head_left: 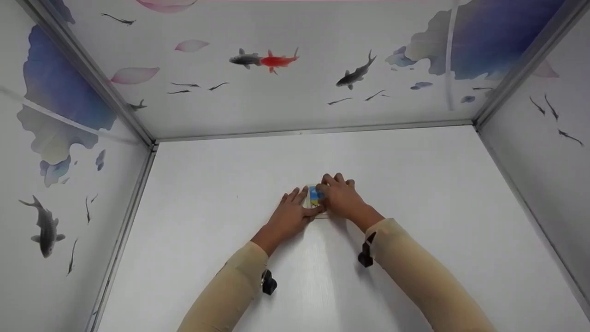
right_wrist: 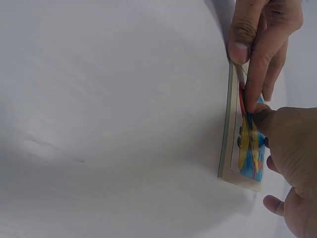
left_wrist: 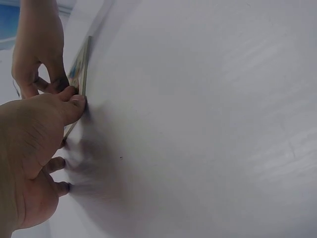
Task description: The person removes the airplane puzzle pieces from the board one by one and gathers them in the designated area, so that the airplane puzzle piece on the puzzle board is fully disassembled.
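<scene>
Spread left hand [head_left: 289, 211] touches a board [right_wrist: 240, 182]; right hand [head_left: 343, 197] curls over it, grip unclear. Adjusting seems underway; precision needed next.

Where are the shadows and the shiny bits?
Head view: pale glare on the white tabletop between the sleeves; left wrist view: soft shadow beside the left hand, shiny streaks at right; right wrist view: soft shadow beside the picture board, bright patch at left.

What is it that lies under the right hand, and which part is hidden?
Under the right hand lies part of a small pale-bordered board. Its blue, yellow and red picture shows beside the hand; whatever the hand covers cannot be seen.
</scene>
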`<state>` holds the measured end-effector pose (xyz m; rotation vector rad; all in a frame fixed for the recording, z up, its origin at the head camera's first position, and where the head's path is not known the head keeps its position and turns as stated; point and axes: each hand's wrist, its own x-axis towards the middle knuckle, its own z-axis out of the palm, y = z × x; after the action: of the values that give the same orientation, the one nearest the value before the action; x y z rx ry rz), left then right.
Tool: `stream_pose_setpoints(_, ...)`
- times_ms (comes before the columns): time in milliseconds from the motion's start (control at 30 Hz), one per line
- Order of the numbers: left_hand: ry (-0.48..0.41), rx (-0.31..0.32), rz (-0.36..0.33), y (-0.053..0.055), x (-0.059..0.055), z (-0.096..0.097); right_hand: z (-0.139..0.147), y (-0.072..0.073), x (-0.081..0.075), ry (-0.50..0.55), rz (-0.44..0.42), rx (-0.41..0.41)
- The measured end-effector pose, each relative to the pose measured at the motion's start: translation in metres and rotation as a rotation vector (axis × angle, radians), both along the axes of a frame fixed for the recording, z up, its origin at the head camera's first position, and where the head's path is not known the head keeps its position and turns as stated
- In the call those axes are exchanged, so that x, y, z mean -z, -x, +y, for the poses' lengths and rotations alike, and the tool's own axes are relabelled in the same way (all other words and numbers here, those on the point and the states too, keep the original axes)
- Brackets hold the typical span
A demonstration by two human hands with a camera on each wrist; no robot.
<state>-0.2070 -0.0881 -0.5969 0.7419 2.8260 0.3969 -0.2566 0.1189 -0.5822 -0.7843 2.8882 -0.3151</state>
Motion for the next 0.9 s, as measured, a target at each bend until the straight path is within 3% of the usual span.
stream_pose_setpoints(233,-0.023,0.011,0.035,0.000,0.003,0.000,-0.004,0.004,-0.003,0.036,-0.057,0.039)
stream_pose_setpoints(267,-0.038,0.016,0.048,0.001,0.008,-0.001,-0.005,0.004,-0.003,0.038,-0.067,0.044)
stream_pose_setpoints(367,-0.056,0.012,0.030,0.000,0.007,-0.001,-0.008,0.006,-0.004,0.051,-0.095,0.062)
stream_pose_setpoints(467,-0.044,0.004,0.006,0.000,0.006,-0.001,-0.010,0.008,-0.005,0.073,-0.123,0.081)
stream_pose_setpoints(500,-0.030,-0.003,-0.011,-0.001,0.001,0.000,-0.011,0.008,-0.005,0.079,-0.129,0.088)
stream_pose_setpoints(900,0.028,-0.003,-0.007,0.002,0.001,0.001,-0.016,0.014,-0.001,0.092,-0.129,0.096)
